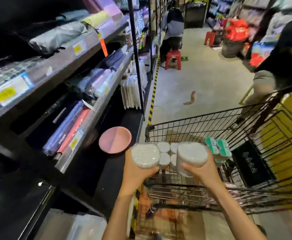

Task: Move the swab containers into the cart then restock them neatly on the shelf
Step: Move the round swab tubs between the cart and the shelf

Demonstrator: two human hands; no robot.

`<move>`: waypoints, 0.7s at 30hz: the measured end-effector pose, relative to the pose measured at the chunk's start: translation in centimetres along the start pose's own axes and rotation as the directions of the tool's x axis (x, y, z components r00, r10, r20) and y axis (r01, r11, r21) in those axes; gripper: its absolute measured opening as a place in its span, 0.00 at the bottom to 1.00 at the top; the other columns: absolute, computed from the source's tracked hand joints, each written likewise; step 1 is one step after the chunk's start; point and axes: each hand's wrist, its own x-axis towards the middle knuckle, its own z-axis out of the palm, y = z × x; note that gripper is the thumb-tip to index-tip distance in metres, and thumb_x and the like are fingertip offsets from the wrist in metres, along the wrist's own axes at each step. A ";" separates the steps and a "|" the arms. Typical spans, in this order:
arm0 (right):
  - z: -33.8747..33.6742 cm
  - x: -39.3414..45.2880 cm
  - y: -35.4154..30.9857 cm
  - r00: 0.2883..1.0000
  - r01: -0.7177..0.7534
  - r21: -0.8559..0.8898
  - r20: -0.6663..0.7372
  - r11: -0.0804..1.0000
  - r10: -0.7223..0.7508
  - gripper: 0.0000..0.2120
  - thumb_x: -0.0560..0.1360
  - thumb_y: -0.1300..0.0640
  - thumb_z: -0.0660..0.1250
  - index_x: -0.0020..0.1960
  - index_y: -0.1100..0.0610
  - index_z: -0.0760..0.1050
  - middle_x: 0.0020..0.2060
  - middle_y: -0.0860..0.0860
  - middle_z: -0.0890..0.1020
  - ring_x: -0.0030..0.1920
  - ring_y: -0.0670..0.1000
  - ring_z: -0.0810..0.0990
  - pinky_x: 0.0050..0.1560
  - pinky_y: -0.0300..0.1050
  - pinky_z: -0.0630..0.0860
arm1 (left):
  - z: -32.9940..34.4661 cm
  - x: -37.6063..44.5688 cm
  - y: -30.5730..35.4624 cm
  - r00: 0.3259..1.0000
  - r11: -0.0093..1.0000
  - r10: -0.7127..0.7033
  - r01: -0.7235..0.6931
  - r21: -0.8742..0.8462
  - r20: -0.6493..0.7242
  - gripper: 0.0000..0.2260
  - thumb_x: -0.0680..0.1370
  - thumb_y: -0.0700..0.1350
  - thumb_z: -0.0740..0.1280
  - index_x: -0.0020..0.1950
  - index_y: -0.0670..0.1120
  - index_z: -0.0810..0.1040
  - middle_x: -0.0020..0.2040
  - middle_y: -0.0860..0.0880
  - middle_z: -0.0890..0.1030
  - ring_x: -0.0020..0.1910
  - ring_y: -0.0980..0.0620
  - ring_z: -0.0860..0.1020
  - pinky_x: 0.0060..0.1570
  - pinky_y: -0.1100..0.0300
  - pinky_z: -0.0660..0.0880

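Pink plate on shelf (dark)

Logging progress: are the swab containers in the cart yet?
Not yet. The left hand and right hand hold the swab containers above the cart.

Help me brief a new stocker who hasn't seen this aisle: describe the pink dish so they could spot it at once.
Start at the black wire cart in the aisle, then look just past its front left corner to the dark bottom shelf of the left-hand shelving. The pink dish lies there, just beyond the left hand. It is round, shallow and two-toned pink, unlike the flat wrapped packs shelved beside it.
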 end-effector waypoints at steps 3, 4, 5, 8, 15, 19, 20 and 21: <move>0.5 3.4 1.2 0.999 -0.044 -0.005 -0.032 0.999 0.043 0.47 0.53 0.50 0.81 0.66 0.45 0.60 0.57 0.39 0.71 0.60 0.45 0.72 0.62 0.48 0.73 | 1.3 4.0 -1.8 0.999 0.999 -0.037 0.038 -0.026 0.039 0.29 0.57 0.37 0.80 0.57 0.43 0.78 0.51 0.46 0.83 0.54 0.49 0.81 0.54 0.45 0.78; 0.7 4.5 1.6 0.998 -0.053 -0.007 -0.043 0.999 0.052 0.47 0.52 0.49 0.81 0.65 0.45 0.60 0.56 0.37 0.71 0.57 0.41 0.72 0.59 0.45 0.72 | 1.9 5.1 -2.5 0.998 0.999 -0.036 0.037 -0.026 0.044 0.30 0.57 0.38 0.80 0.57 0.42 0.78 0.52 0.46 0.83 0.54 0.50 0.81 0.54 0.46 0.78; 0.8 5.4 2.1 0.997 -0.062 -0.009 -0.052 0.998 0.062 0.47 0.52 0.48 0.80 0.65 0.45 0.60 0.55 0.36 0.70 0.56 0.39 0.72 0.57 0.42 0.72 | 2.5 6.1 -3.2 0.998 0.999 -0.044 0.045 -0.026 0.043 0.32 0.56 0.41 0.81 0.58 0.42 0.77 0.53 0.46 0.82 0.55 0.49 0.80 0.56 0.47 0.78; 0.9 8.3 3.7 0.993 -0.099 -0.006 -0.071 0.995 0.098 0.48 0.52 0.49 0.81 0.66 0.48 0.60 0.57 0.40 0.71 0.57 0.40 0.72 0.58 0.43 0.72 | 4.2 8.9 -5.9 0.991 0.991 -0.130 0.131 -0.022 0.027 0.39 0.56 0.40 0.83 0.63 0.39 0.71 0.59 0.43 0.77 0.59 0.49 0.77 0.60 0.47 0.74; 1.1 15.9 9.1 0.986 -0.135 -0.032 -0.107 0.990 0.131 0.45 0.56 0.58 0.83 0.68 0.53 0.64 0.60 0.47 0.72 0.59 0.45 0.72 0.61 0.47 0.72 | 9.1 15.3 -12.0 0.968 0.969 -0.243 0.241 0.053 0.058 0.42 0.56 0.42 0.84 0.66 0.42 0.69 0.61 0.46 0.75 0.61 0.51 0.75 0.60 0.48 0.75; 1.1 20.2 13.3 0.985 -0.151 -0.072 -0.090 0.986 0.144 0.47 0.57 0.58 0.83 0.70 0.55 0.63 0.63 0.50 0.72 0.63 0.48 0.70 0.62 0.44 0.69 | 12.2 18.5 -15.8 0.965 0.953 -0.261 0.256 0.161 0.012 0.40 0.54 0.46 0.83 0.64 0.48 0.72 0.62 0.48 0.74 0.61 0.52 0.73 0.61 0.53 0.75; 1.2 21.2 14.3 0.984 -0.161 -0.082 -0.085 0.984 0.154 0.46 0.57 0.57 0.83 0.69 0.54 0.63 0.62 0.48 0.72 0.62 0.47 0.70 0.61 0.43 0.69 | 12.9 19.0 -16.8 0.963 0.950 -0.270 0.266 0.163 0.003 0.41 0.55 0.46 0.83 0.64 0.49 0.71 0.62 0.50 0.72 0.61 0.54 0.71 0.60 0.60 0.73; 1.4 22.0 15.4 0.982 -0.173 -0.084 -0.085 0.981 0.166 0.45 0.57 0.58 0.83 0.68 0.52 0.64 0.60 0.44 0.72 0.61 0.45 0.70 0.60 0.41 0.69 | 13.5 19.4 -17.8 0.960 0.949 -0.278 0.275 0.153 0.002 0.41 0.55 0.45 0.83 0.65 0.49 0.70 0.60 0.54 0.70 0.60 0.58 0.69 0.58 0.68 0.70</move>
